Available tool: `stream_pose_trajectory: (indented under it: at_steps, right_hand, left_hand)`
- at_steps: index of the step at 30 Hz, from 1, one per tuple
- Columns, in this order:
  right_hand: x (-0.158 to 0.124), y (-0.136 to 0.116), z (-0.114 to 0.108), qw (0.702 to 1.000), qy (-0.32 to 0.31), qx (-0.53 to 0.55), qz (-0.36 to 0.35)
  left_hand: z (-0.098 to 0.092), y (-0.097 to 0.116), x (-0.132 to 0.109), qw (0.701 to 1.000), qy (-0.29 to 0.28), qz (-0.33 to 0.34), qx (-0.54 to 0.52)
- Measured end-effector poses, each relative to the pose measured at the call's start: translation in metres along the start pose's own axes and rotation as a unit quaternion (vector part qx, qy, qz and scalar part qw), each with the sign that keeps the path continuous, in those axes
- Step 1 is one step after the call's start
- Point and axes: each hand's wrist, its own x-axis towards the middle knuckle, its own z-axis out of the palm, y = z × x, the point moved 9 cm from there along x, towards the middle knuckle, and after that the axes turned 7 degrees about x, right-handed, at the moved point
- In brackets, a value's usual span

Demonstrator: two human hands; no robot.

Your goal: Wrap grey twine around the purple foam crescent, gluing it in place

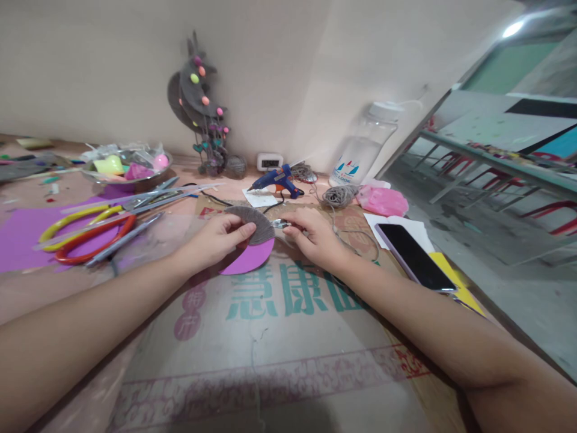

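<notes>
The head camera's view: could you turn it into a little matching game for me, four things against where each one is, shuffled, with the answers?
Things
1. Rounded grey ribbed disc
2. Blue plastic glue gun
3. Flat black-screened phone
4. Yellow-handled metal scissors

Places
A. Overlapping white paper and a yellow sheet
B. Handles over a flat purple sheet
C. In the grip of the person's left hand
D. In front of a small white digital clock

Pairs: 1-C, 2-D, 3-A, 4-B
</notes>
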Motion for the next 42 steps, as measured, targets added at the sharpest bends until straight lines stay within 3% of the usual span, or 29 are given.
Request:
stream_pose_trajectory:
  at_steps: [16, 24, 30, 34, 42]
  right_hand:
    - [0.001, -0.001, -0.005, 1.0, 0.017, 0.007, 0.02]
    - [0.0, 0.021, 0.0, 0.996, 0.022, 0.028, 0.083]
    - [0.006, -0.001, -0.015, 0.995, 0.054, 0.062, 0.062]
    - [0.008, -0.015, -0.004, 0.994, 0.003, 0.071, 0.083]
    - [-0.002, -0.01, 0.019, 0.992, -0.043, 0.088, 0.081]
  left_hand:
    - [-0.001, 0.002, -0.001, 1.0, -0.005, -0.009, 0.007]
    - [0.001, -0.007, -0.005, 0.998, -0.006, -0.058, -0.035]
    - [0.001, -0.004, -0.005, 0.997, 0.002, -0.056, -0.045]
    - [0.0, -0.004, -0.004, 0.998, 0.002, -0.052, -0.045]
    - [-0.002, 0.001, -0.003, 0.999, 0.001, -0.036, -0.021]
